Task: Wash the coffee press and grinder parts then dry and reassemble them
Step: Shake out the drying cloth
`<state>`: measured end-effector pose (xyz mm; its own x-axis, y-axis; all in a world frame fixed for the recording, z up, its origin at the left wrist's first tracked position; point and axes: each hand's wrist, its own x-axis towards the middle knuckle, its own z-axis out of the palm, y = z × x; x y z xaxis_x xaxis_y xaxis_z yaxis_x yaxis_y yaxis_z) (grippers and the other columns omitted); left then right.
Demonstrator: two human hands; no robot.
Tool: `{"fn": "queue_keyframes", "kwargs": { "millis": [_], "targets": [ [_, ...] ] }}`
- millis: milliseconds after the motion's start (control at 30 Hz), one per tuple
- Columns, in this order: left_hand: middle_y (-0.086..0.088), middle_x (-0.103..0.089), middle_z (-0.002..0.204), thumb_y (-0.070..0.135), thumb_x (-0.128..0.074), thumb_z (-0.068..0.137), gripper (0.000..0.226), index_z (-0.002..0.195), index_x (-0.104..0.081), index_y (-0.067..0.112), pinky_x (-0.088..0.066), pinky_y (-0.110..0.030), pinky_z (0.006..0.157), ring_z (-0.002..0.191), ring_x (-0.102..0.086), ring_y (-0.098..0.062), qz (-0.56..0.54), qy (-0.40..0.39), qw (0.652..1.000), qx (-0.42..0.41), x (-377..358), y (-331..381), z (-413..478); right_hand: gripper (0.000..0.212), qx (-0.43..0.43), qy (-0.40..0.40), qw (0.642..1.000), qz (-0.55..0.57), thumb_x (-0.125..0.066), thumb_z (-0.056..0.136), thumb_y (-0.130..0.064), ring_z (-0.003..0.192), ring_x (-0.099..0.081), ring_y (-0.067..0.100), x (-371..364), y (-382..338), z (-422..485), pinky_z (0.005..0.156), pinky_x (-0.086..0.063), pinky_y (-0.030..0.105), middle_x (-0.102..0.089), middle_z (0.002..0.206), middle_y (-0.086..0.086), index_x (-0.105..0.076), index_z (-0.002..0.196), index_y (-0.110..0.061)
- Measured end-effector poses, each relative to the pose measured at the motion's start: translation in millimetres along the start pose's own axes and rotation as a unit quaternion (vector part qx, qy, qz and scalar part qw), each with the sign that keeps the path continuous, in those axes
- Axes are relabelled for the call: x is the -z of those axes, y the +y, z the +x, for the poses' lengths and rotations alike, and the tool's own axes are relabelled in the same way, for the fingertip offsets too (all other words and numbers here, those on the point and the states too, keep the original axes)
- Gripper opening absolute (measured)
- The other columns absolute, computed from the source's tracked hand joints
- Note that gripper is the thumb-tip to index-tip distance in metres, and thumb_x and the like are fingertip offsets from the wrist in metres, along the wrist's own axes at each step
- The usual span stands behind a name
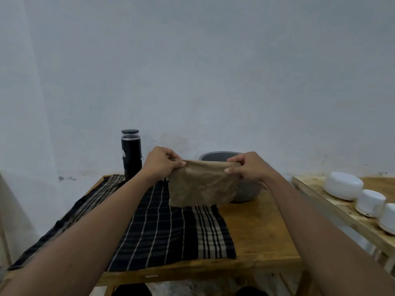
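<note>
Wooden table [256, 231] against a pale wall; the grinder [130, 154] stands upright at its far edge. Both the left hand [159, 165] and right hand [248, 167] pinch a cloth [198, 186] by its top corners. It looks limp and light, easiest held there.

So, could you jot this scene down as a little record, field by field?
left hand: pinches one top corner of the brown cloth
right hand: pinches the other top corner
brown cloth: stretched, hanging over the wooden table
black canister: upright, lidded, back left
grey bowl: behind the brown cloth
checked cloth: spread on the table
white tubs: on the side table
</note>
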<state>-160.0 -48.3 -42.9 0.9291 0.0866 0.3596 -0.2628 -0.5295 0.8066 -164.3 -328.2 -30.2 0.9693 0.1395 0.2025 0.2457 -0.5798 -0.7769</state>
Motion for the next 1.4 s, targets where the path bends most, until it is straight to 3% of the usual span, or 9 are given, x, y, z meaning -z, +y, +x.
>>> {"fn": "queue_keyframes", "kwargs": {
  "millis": [167,333,600,800,900,1000,1100,1233,1400],
  "targets": [
    [-0.001,-0.071,0.072,0.025,-0.083,0.086,0.018,0.081,-0.076,0.009,-0.049,-0.019,0.048,0.061,-0.063,-0.01,0.007,-0.079,0.997,-0.013,-14.6,12.4,-7.8,0.01,0.0,0.01,0.991,-0.132,-0.074,0.093,-0.024,0.086,-0.066,0.015,29.1,6.3,-22.2,0.069,-0.05,0.024,-0.073,0.09,0.0,-0.078,0.093,-0.015],
    [-0.001,-0.069,0.064,0.021,-0.08,0.088,0.015,0.083,-0.073,0.009,-0.047,-0.02,0.047,0.05,-0.059,-0.008,-0.002,-0.199,0.98,0.009,-47.4,32.6,-17.2,0.023,-0.076,0.0,0.981,-0.177,-0.054,0.105,-0.011,0.063,-0.068,0.019,58.5,27.8,-40.8,0.056,-0.052,0.025,-0.074,0.09,0.019,-0.074,0.105,0.0],
    [-0.009,-0.077,0.076,0.015,-0.08,0.088,0.011,0.088,-0.076,0.005,-0.065,-0.036,0.074,0.076,-0.076,-0.024,-0.06,-0.132,0.986,-0.086,-98.1,51.9,-19.7,0.021,-0.038,0.19,0.978,-0.076,-0.05,0.102,-0.006,0.096,-0.07,0.028,72.7,59.6,-51.0,0.091,-0.06,0.05,-0.07,0.106,0.01,-0.071,0.106,-0.007],
    [0.002,-0.074,0.083,0.044,-0.08,0.086,0.028,0.084,-0.077,0.016,-0.058,-0.028,0.073,0.08,-0.07,-0.012,0.146,-0.344,0.92,-0.12,-115.5,27.0,-28.5,0.019,-0.191,-0.039,0.949,-0.246,-0.059,0.097,-0.017,0.08,-0.07,0.024,80.7,94.8,-71.0,0.074,-0.059,0.037,-0.071,0.09,0.011,-0.069,0.086,-0.005],
    [0.001,-0.069,0.077,0.061,-0.066,0.091,0.051,0.087,-0.075,0.011,-0.052,-0.029,0.065,0.073,-0.065,-0.015,0.214,-0.305,0.922,-0.102,-139.6,5.4,-35.1,0.032,-0.175,0.008,0.94,-0.294,-0.056,0.098,-0.018,0.063,-0.05,0.016,59.0,121.5,-70.3,0.059,-0.042,0.029,-0.054,0.068,0.003,-0.052,0.067,-0.014],
    [0.0,-0.062,0.129,0.051,-0.054,0.101,0.042,0.127,-0.064,0.02,-0.052,-0.038,0.099,0.115,-0.059,-0.017,0.251,-0.261,0.923,-0.128,-167.6,-8.6,-48.4,0.032,-0.116,0.071,0.962,-0.236,-0.045,0.105,-0.024,0.071,-0.055,0.017,12.5,139.2,-64.8,0.067,-0.048,0.035,-0.06,0.078,0.004,-0.057,0.077,-0.015],
    [-0.008,-0.032,0.162,0.054,-0.037,0.106,0.064,0.156,-0.035,0.016,-0.027,-0.043,0.123,0.149,-0.029,-0.026,0.338,-0.345,0.861,-0.157,-195.6,-28.8,-61.2,0.033,-0.116,-0.028,0.959,-0.256,-0.037,0.108,-0.034,0.116,-0.058,0.022,-39.7,156.3,-60.9,0.103,-0.047,0.042,-0.063,0.13,0.006,-0.062,0.124,-0.02],
    [-0.013,-0.002,0.172,0.056,-0.019,0.107,0.074,0.164,-0.006,0.011,-0.002,-0.044,0.129,0.159,0.002,-0.03,0.391,-0.358,0.837,-0.138,-218.0,-43.5,-68.6,0.061,-0.101,-0.086,0.933,-0.335,-0.019,0.109,-0.048,0.158,-0.009,0.022,-49.3,174.6,-53.0,0.125,-0.006,0.051,-0.013,0.172,0.003,-0.02,0.162,-0.018],
    [-0.013,0.008,0.172,0.054,-0.017,0.107,0.074,0.164,0.002,0.011,0.003,-0.046,0.128,0.158,0.009,-0.031,0.38,-0.377,0.84,-0.093,-239.2,-23.9,-70.0,0.064,-0.11,-0.127,0.922,-0.348,-0.018,0.109,-0.05,0.159,0.003,0.024,-24.7,194.2,-40.2,0.127,-0.001,0.05,0.0,0.173,0.002,-0.008,0.164,-0.019]
  ]
}}
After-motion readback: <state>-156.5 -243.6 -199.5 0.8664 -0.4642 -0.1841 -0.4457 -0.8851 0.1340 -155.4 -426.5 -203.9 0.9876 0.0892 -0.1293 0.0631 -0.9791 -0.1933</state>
